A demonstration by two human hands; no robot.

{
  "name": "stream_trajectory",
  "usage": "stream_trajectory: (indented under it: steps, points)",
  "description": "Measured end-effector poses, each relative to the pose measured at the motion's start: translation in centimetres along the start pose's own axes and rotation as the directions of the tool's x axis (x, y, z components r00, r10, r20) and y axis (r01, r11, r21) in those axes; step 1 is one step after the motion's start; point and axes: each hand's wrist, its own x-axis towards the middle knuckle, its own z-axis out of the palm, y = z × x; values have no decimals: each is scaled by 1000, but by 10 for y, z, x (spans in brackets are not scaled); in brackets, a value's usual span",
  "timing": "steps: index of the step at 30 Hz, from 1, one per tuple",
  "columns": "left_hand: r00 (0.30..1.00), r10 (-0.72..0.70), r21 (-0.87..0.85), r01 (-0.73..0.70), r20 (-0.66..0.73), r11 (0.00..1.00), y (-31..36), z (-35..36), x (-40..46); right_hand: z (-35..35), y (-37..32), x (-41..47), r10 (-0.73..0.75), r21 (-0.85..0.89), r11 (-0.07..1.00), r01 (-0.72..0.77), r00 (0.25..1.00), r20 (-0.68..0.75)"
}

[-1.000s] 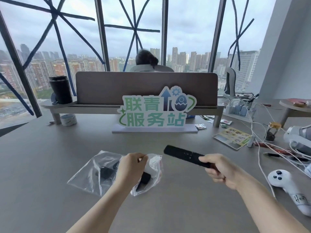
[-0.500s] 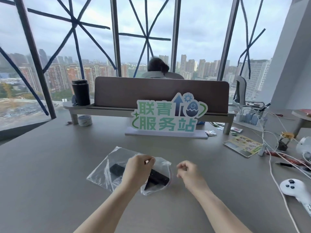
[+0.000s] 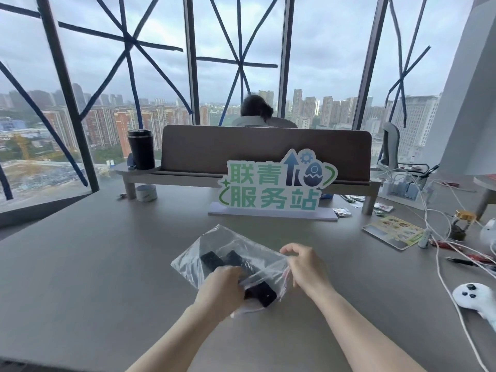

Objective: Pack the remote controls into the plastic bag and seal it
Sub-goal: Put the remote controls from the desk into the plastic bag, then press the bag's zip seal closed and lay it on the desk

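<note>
Soft overcast daylight from the windows, faint shadows, slight blur, wide-angle bending at edges

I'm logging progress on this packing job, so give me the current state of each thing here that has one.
plastic bag: lying on the desk, mouth unsealed, gripped at its near end by both hands
remote controls: inside the bag
left hand: closed on the bag
right hand: pinching the bag's mouth edge
black tumbler: upright, lid on
game controller: lying untouched

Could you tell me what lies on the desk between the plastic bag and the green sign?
Nothing: in the head view, the desk is bare between the plastic bag and the green sign.
</note>
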Motion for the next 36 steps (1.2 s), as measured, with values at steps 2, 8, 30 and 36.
stream_trajectory:
  steps: [2, 8, 30, 36]
  points:
    - [986, -33, -3, 33, -166, 999, 5, -13, 7, -13, -5, -4, -3, 107, 994, 4, 1000, -9]
    - [975, -210, -294, 180, -75, 939, 38, -80, 28, -74, -71, -14, 32, 593, 804, 34, 994, -100]
    - [999, -38, -828, 51, 35, 558, 48, -171, 27, -167, -106, -28, -142, 463, 883, 71, 983, 119]
    - [992, -45, -792, -69, -121, 607, 36, -146, 27, -174, -105, -33, -208, 423, 898, 118, 963, 172]
